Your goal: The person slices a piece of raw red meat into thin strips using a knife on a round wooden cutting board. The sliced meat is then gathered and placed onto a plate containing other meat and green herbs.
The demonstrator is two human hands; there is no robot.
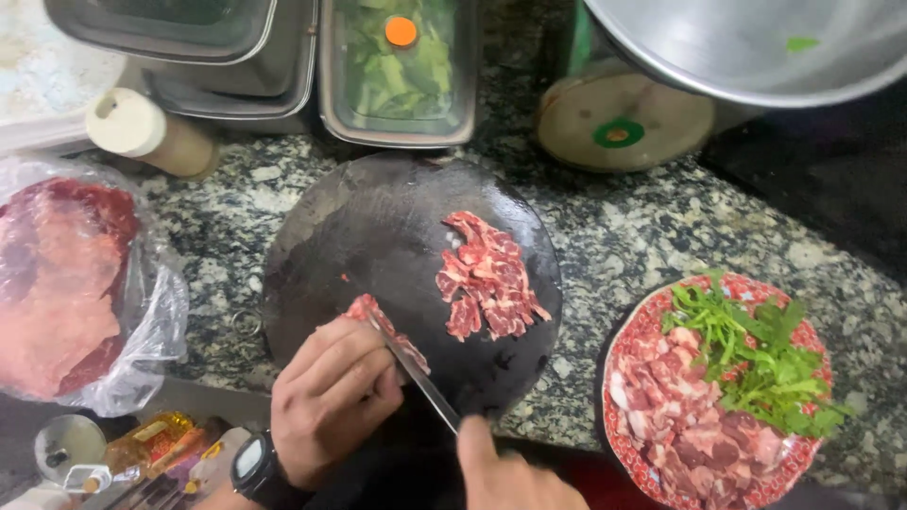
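Now, left hand [326,401] pinning meat [378,321], knife [420,378] slicing

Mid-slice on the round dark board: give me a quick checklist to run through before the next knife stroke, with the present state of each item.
1. Left hand pins the meat strip: ok.
2. Left fingertips curled clear of the blade: cannot tell.
3. Knife laid against the strip, right hand on the handle: ok.
4. Sliced meat pile apart from the cutting spot: ok.
5. Round cutting board flat on the granite counter: ok.
6. Plate of meat and greens away from the board: ok.
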